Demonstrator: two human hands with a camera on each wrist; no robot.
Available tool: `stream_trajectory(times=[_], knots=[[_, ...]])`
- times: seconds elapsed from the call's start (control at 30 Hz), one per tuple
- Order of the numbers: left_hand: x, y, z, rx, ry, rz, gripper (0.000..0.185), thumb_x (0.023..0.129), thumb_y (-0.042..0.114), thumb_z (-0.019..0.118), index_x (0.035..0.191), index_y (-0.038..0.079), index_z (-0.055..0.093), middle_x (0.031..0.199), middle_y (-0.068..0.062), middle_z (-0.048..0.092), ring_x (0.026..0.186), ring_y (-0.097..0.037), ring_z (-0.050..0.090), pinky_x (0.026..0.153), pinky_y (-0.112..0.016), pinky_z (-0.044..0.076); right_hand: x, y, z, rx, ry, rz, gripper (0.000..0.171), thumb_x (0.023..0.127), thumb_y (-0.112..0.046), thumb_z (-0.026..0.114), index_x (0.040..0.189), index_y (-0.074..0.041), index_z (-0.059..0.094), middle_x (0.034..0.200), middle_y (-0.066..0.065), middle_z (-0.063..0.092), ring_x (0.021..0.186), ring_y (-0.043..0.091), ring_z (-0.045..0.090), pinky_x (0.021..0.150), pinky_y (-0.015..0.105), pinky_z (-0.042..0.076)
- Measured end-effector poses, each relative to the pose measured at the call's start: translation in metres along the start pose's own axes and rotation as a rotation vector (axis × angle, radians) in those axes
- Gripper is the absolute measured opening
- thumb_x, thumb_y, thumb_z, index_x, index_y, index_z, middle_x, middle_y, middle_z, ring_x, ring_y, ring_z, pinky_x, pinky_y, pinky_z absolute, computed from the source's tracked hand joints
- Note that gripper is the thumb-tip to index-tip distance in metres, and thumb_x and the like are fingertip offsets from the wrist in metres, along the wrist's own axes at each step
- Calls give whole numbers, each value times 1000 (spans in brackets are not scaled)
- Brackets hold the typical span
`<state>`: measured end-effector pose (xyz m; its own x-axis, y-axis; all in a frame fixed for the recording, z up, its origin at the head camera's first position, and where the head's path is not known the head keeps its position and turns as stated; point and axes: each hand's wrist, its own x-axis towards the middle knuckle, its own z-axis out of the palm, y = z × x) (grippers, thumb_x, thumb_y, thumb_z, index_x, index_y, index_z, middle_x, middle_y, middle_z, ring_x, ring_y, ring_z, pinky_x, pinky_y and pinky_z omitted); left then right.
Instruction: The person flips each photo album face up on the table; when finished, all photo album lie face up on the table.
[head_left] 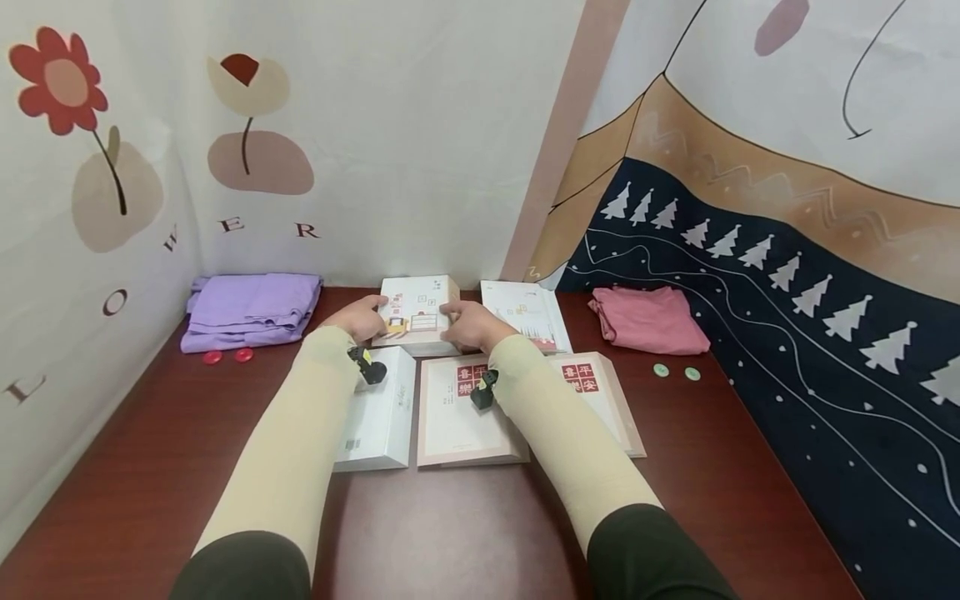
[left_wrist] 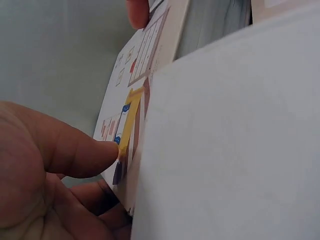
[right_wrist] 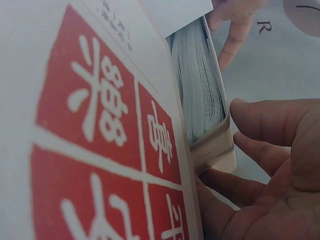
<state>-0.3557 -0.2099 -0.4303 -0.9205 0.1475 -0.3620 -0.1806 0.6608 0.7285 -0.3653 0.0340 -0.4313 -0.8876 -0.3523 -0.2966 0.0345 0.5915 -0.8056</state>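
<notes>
A thick white-covered book (head_left: 417, 300) with small printed drawings lies in the back row, between both hands. My left hand (head_left: 357, 319) grips its left side; in the left wrist view the thumb (left_wrist: 82, 152) presses the cover and the fingers go round the edge. My right hand (head_left: 474, 325) holds the right side, and the right wrist view shows its thumb (right_wrist: 265, 120) at the cover's corner with fingers underneath. The page edges (right_wrist: 195, 85) face that camera. Just in front lie a white book (head_left: 382, 417) with a barcode and a book with red square characters (head_left: 450, 425).
Another white book (head_left: 517, 304) lies at the back right, and a second red-character book (head_left: 607, 408) is partly behind my right forearm. Folded purple cloth (head_left: 251, 312) and red discs (head_left: 213, 357) are left; folded pink cloth (head_left: 648, 321) and green discs (head_left: 661, 370) are right. Fabric hangs behind.
</notes>
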Motion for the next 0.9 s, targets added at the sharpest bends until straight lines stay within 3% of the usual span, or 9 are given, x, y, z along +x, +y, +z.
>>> stream_trajectory(times=[0.17, 0.27, 0.33, 0.4, 0.5, 0.57, 0.63, 0.7, 0.9], knots=[[-2, -2, -3, -2, -2, 11, 81, 97, 4, 52, 169, 4, 16, 167, -28, 25, 131, -37, 39, 110, -44, 38, -1, -1, 0, 0, -3, -4, 62, 98, -5, 71, 156, -15, 53, 70, -1, 56, 53, 11, 46, 64, 28, 45], [-2, -2, -4, 23, 12, 41, 79, 98, 6, 53, 168, 5, 19, 163, -28, 31, 110, -32, 47, 92, -38, 43, -2, -1, 0, 4, 7, -2, 62, 98, -5, 70, 156, -15, 53, 66, -1, 51, 51, 10, 44, 63, 28, 44], [-1, -3, -3, 27, 26, 64, 77, 99, 7, 54, 169, 7, 20, 164, -29, 30, 113, -33, 48, 98, -41, 45, -2, 0, 0, 19, 9, -4, 62, 98, -5, 71, 156, -15, 52, 72, 0, 54, 52, 10, 45, 61, 27, 44], [-1, -5, -1, -8, 43, 81, 77, 99, 6, 53, 169, 7, 20, 164, -29, 30, 115, -34, 49, 101, -41, 45, -2, 0, -1, 33, 11, -5, 62, 98, -8, 72, 156, -16, 52, 91, 4, 64, 63, 12, 55, 64, 26, 48], [-2, -6, 2, -141, 50, 96, 77, 102, 3, 51, 170, 9, 15, 164, -31, 29, 124, -33, 50, 109, -41, 46, -5, 0, -2, 70, 21, -44, 61, 99, -12, 72, 157, -16, 52, 140, 12, 63, 103, 20, 67, 82, 31, 59], [-5, -5, 3, -272, 39, 95, 77, 104, 1, 48, 171, 11, 11, 157, -31, 34, 113, -29, 56, 97, -35, 52, -8, -2, -3, 82, 36, -86, 58, 101, -17, 71, 156, -17, 53, 157, 14, 53, 130, 27, 61, 96, 39, 60], [-8, -2, 3, -359, 33, 98, 77, 106, 1, 46, 171, 15, 8, 153, -31, 38, 106, -26, 61, 94, -36, 56, -11, -6, -4, 98, 37, -137, 58, 102, -19, 70, 157, -17, 52, 160, 15, 50, 140, 31, 55, 105, 45, 56], [-11, 0, 3, -423, 34, 101, 77, 108, 2, 44, 172, 19, 3, 151, -31, 40, 107, -26, 63, 100, -42, 55, -14, -8, -5, 109, 15, -165, 59, 102, -22, 69, 158, -18, 50, 160, 16, 50, 143, 33, 53, 109, 49, 53], [-24, 12, 0, -497, 94, 147, 84, 110, 4, 42, 170, 29, -10, 151, -35, 43, 118, -32, 62, 112, -51, 50, -18, -9, -5, 202, -109, -146, 65, 106, -22, 63, 166, -22, 36, 162, 17, 46, 145, 33, 51, 117, 52, 46]])
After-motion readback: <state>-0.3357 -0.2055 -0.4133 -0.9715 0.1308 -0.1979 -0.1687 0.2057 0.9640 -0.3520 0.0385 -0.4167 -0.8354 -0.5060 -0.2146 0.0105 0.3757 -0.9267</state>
